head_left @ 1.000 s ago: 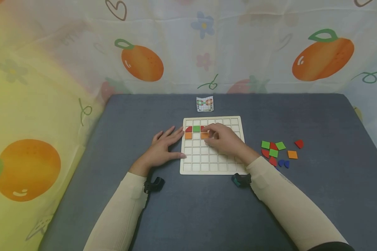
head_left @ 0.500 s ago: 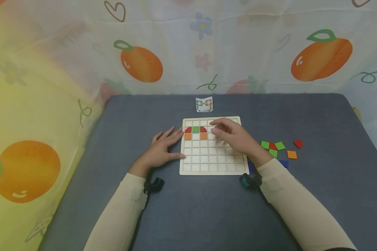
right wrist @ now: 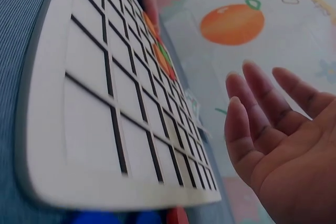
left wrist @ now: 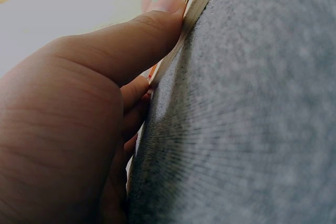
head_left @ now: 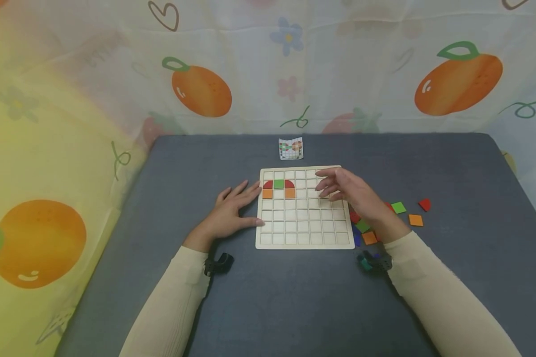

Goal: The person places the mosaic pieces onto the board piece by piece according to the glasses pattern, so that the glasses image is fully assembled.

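Observation:
A pale wooden grid board [head_left: 303, 215] lies on the table. Near its upper left, a green square tile [head_left: 279, 184] sits between two red quarter-round tiles [head_left: 289, 184], with an orange square tile [head_left: 290, 193] below each red one. My left hand [head_left: 228, 210] rests at the board's left edge, fingers spread; in the left wrist view the thumb [left wrist: 170, 3] touches the rim. My right hand [head_left: 350, 191] hovers over the board's upper right side. Its fingers are loosely bent with nothing in them, as the right wrist view shows with the palm [right wrist: 294, 156] bare.
Right of the board lie loose tiles, partly hidden by my right forearm: a green square [head_left: 398, 207], a red piece [head_left: 425, 205], an orange square [head_left: 415, 220] and several others. Behind the board lies a small printed pattern card [head_left: 291, 148]. A patterned cloth hangs at the table's far edge.
My right hand has drawn away to the right from the right-hand orange tile on the board, and its fingers have opened. My left hand has stayed at the board's edge.

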Demonstrator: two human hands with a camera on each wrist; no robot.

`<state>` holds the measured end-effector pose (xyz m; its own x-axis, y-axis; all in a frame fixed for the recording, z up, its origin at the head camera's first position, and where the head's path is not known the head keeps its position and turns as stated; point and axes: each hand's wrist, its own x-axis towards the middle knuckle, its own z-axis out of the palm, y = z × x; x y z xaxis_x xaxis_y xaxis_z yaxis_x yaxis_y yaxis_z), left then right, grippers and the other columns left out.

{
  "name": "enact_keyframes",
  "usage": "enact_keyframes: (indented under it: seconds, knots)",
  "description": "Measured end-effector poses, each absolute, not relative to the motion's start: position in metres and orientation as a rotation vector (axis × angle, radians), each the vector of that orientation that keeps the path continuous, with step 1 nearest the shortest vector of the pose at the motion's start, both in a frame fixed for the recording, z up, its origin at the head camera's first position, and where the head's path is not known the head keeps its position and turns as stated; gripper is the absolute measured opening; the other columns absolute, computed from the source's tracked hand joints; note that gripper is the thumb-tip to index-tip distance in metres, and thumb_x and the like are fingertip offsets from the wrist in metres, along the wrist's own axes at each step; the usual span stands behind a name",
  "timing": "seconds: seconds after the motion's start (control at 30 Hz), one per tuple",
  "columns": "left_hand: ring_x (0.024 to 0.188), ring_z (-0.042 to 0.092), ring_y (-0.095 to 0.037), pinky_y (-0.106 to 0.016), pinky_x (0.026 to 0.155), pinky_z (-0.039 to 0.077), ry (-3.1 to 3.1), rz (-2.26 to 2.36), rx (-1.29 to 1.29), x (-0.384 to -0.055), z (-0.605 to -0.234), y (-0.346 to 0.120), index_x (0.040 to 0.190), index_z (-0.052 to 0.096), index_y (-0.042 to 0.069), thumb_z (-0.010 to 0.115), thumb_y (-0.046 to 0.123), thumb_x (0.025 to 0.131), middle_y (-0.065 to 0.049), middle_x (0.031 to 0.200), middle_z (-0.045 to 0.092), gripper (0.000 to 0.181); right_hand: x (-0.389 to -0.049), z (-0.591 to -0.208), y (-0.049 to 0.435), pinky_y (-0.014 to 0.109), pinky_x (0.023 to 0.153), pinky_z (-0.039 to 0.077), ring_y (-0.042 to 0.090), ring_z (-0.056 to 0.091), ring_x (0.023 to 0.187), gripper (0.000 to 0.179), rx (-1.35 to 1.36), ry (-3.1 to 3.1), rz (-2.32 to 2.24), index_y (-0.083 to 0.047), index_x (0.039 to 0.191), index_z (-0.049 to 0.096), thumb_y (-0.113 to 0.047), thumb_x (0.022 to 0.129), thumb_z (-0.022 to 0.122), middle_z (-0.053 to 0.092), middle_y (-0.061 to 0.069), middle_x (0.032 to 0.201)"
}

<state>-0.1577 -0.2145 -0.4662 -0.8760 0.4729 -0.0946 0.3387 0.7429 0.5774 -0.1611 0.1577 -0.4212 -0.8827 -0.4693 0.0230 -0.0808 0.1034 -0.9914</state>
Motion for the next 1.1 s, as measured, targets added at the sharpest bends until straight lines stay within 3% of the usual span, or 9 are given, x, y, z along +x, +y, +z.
enact_keyframes:
  seconds: [0.6,0.83,1.1]
  knots:
    - [0.166,0.003,-0.018,-0.056,0.127,-0.005,2.704,0.816,0.631,-0.159,-0.468,-0.215,0.173,0.031,0.023,0.082,0.057,0.095,0.013,0.178,0.021,0.1,-0.15,-0.424,0.217,0.036,0.099,0.049,0.035,0.064,0.116,0.07,-0.678,2.086,-1.966,0.01,0.155,0.048,-0.046,0.12,0.025,0.063,0.028,0.129]
    - [0.166,0.004,-0.018,-0.058,0.126,-0.004,2.703,0.83,0.654,-0.158,-0.468,-0.216,0.173,0.031,0.022,0.083,0.055,0.095,0.012,0.178,0.022,0.1,-0.145,-0.428,0.241,0.034,0.1,0.049,0.031,0.066,0.116,0.063,-0.642,2.047,-2.084,0.005,0.154,0.054,-0.043,0.121,0.029,0.067,0.024,0.126]
    - [0.165,0.003,-0.017,-0.056,0.127,-0.005,2.703,0.834,0.633,-0.158,-0.468,-0.216,0.174,0.031,0.023,0.083,0.056,0.095,0.013,0.177,0.022,0.1,-0.141,-0.438,0.261,0.03,0.098,0.049,0.026,0.066,0.114,0.049,-0.583,2.169,-2.083,-0.01,0.15,0.063,-0.034,0.122,0.031,0.069,0.018,0.124]
